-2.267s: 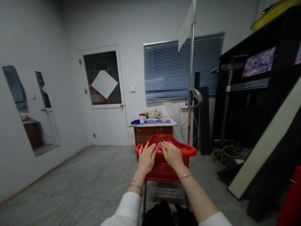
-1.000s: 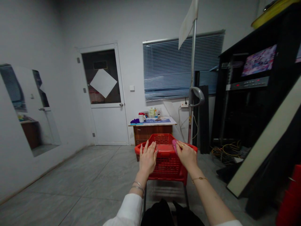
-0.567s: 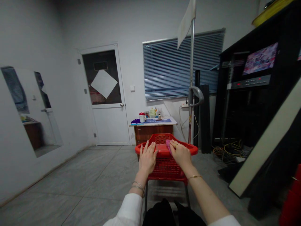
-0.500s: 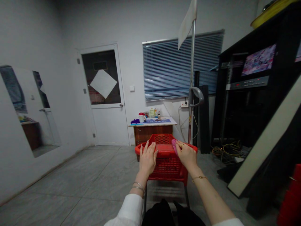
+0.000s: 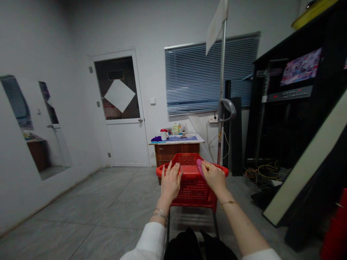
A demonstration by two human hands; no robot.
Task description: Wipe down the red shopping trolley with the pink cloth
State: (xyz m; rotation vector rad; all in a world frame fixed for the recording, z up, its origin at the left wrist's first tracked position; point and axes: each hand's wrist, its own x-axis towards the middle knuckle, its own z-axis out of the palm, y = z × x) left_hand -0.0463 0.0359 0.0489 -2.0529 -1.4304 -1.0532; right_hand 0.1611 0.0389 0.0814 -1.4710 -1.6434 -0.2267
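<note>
A red plastic shopping cart (image 5: 193,193) on metal legs stands right in front of me. My left hand (image 5: 170,180) rests on the left part of its near rim, fingers stretched out and slightly apart, holding nothing. On the right part of the same rim, my right hand (image 5: 214,177) is closed around a pink cloth (image 5: 200,167) and presses it against the red plastic. Most of the cloth is hidden under the fingers.
Beyond the cart is a brown desk (image 5: 177,152) bearing a white jar with a red lid (image 5: 163,135) and a purple cloth (image 5: 156,138). A metal pole (image 5: 222,65) rises behind the cart. Right, a pale board (image 5: 303,162) leans near a black rack and loose cables (image 5: 267,171).
The pink cloth and my right fingers have shifted very slightly left along the rim. My left hand stays in place, and the view has moved a little.
</note>
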